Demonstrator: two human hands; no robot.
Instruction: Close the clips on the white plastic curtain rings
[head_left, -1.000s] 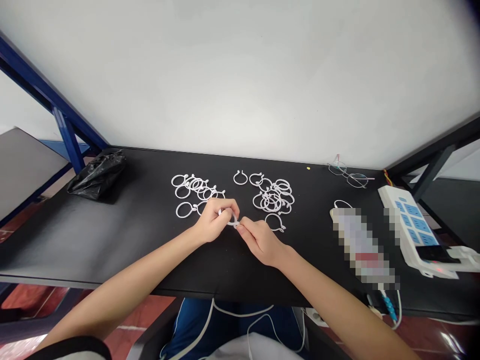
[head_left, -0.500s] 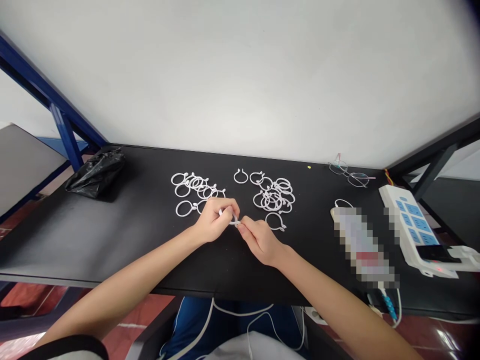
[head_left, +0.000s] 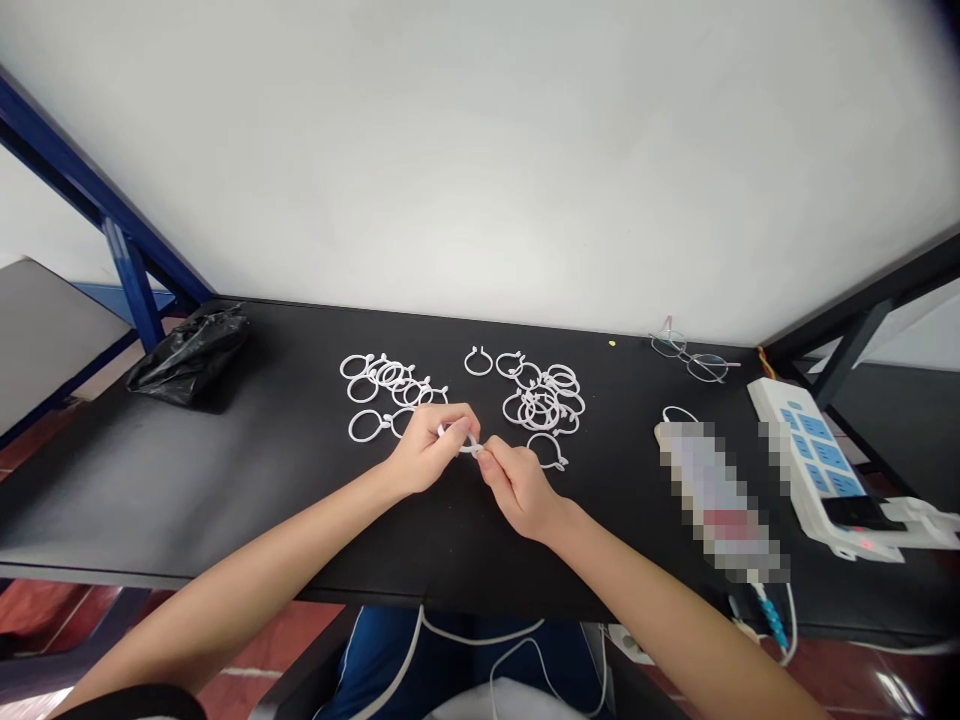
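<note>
My left hand and my right hand meet over the middle of the black table, both pinching one white plastic ring between their fingertips. Most of that ring is hidden by my fingers. A group of closed white rings lies just beyond my left hand. Another heap of white rings lies beyond my right hand, and a single open ring sits between the two groups.
A crumpled black plastic bag lies at the table's far left. Wire-framed glasses rest near the back wall. At the right are a blurred flat object and a white power strip. White cables hang below the front edge.
Both hands stay together on the ring, with only small finger movements. The view has shifted slightly.
</note>
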